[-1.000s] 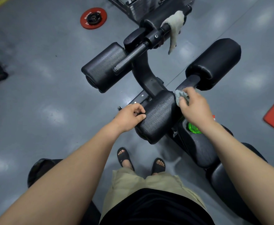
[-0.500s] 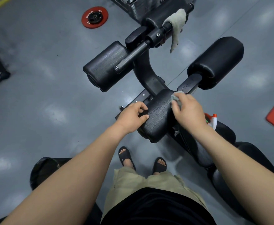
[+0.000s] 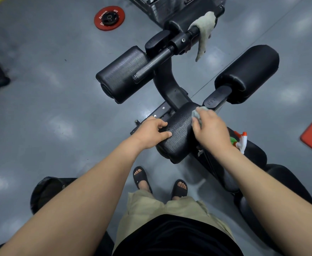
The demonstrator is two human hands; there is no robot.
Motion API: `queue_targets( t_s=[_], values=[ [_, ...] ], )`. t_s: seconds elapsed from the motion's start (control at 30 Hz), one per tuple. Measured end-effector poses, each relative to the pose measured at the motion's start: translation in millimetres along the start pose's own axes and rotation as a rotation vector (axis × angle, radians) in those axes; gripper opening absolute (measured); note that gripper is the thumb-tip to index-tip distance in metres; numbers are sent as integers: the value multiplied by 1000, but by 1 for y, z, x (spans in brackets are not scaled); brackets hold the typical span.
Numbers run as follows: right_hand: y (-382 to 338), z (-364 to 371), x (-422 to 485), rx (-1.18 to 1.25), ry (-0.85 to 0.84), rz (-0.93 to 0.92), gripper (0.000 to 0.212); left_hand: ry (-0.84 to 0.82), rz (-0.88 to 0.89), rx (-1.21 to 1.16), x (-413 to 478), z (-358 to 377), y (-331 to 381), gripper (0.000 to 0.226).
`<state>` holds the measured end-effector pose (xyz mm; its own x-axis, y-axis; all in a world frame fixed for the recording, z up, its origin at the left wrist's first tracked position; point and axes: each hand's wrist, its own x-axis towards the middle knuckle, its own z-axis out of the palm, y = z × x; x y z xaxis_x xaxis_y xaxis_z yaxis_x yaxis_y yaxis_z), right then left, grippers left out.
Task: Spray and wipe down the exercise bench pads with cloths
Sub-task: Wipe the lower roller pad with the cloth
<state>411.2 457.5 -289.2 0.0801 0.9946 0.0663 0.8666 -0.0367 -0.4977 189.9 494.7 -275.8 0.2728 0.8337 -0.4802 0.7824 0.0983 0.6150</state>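
Grey cloth sat bunched in the right hand, fingers curled round it at the black pad far end; pad's long axis ran back toward the person, left hand gripping its left flank

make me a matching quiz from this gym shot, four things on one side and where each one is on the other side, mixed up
Things:
1 weight plate
2 pale towel
3 grey cloth
4 spray bottle

Places:
a bunched in the right hand, against the roller pad
b flat on the floor
c draped over the bar
d on the bench, by the right forearm

Pairs: 1-b, 2-c, 3-a, 4-d
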Motion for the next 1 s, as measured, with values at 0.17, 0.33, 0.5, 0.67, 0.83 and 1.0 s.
queue_targets(
  t_s=[0.17,0.33,0.5,0.67,0.83,1.0],
  values=[
    [-2,4,-20,-1,-77,-326,38,17,4,-64,1,3,-5,46],
    [17,-7,1,54,53,-74,41,-9,-29,-112,-1,3,-5,45],
    [8,2,-3,65,90,-44,38,0,-4,-126,0,1,-6,14],
    [0,11,-31,37,-35,-299,38,10,7,-149,2,1,-8,27],
    [22,1,-5,9,62,-178,39,-34,42,-136,4,-1,-8,29],
    [7,15,-10,44,127,-63,41,-33,34,-139,7,-1,-9,29]
  ],
)
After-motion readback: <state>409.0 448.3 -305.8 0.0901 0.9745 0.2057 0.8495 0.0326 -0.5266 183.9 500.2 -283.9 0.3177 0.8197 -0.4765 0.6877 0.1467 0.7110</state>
